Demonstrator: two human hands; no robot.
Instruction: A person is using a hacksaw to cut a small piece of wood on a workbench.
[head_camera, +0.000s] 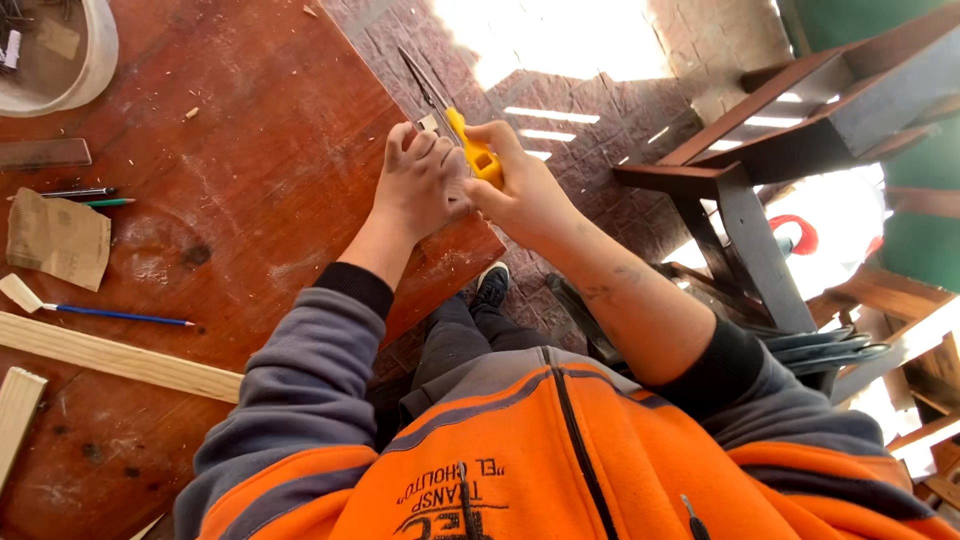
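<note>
Knife work at the edge of a workbench: a yellow-handled utility knife (470, 145), its long blade extended up and away, sits in the right hand (520, 190), whose fingers curl closed around the handle. The left hand (415, 180) presses in beside it, fingertips pinching a small pale piece (428, 124) right against the base of the blade; what that piece is cannot be told. Both hands meet just past the near corner of the reddish-brown tabletop (250, 170), above a brick-paved floor (600, 120) in bright sunlight.

The forearms come out of pushed-up grey sleeves (320, 380) on an orange and grey jacket (560, 460). Below the hands a dark shoe (491, 285) rests on the paving.

On the tabletop, well apart from the hands, lie a blue pencil (120, 316), a folded sheet of sandpaper (58, 238), a green pencil (108, 202) beside a dark pen (75, 192), and a pale wooden strip (120, 360) running across the near left. A white bucket (90, 55) stands at the far left corner. To the right, dark wooden furniture frames (780, 130) stand on the floor.
</note>
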